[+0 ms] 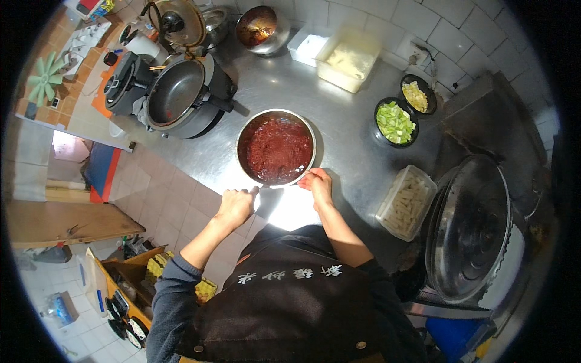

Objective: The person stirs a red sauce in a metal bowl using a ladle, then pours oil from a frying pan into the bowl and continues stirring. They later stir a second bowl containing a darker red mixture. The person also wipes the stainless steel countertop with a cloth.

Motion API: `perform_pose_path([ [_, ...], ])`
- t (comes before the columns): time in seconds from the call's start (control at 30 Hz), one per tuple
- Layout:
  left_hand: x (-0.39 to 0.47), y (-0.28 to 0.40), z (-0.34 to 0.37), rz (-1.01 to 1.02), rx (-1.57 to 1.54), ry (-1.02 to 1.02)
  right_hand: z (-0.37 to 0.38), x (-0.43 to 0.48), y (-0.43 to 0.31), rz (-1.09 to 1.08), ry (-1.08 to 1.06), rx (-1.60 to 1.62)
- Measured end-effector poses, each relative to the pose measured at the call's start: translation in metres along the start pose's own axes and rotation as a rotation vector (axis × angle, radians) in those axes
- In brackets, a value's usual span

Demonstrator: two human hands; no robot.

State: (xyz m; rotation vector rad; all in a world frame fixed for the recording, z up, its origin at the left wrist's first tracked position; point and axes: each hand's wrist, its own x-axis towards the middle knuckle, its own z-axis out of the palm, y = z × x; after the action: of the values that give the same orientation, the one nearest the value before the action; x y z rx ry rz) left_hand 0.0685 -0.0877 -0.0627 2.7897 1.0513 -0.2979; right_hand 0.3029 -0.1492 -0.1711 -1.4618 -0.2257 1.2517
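A round metal pot (238, 156) holding dark red, glossy liquid stands on the stainless steel counter, close in front of me. My left hand (237, 206) is closed around the pot's handle at its near left side; most of the handle is hidden under the fingers. With my right hand (317, 183) I touch the near right rim of the pot, thumb and fingertips at its edge. Right of the pot, a black bowl of chopped green vegetable (396, 123) stands beside a black bowl of chopped pale yellow pieces (415, 96).
A cooker with a black pan (176, 93) stands back left. Behind are a metal bowl with red residue (263, 29) and a pale plastic tub (347, 59). At right are a plastic box of pale sticks (406, 202) and a large dark metal lid (472, 231).
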Motion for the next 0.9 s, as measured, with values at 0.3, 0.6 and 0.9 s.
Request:
perform_pose_path([
  [0.3,0.014,0.008,-0.006,-0.108,-0.232,0.262,0.003,-0.006,-0.009,0.031,0.020,0.019],
  [0.6,0.035,0.028,0.009,0.158,0.180,0.082,0.000,0.001,-0.001,0.010,-0.018,0.032],
  [0.9,-0.006,-0.034,-0.039,0.295,0.367,0.052,-0.003,0.002,0.000,-0.002,-0.028,-0.003],
])
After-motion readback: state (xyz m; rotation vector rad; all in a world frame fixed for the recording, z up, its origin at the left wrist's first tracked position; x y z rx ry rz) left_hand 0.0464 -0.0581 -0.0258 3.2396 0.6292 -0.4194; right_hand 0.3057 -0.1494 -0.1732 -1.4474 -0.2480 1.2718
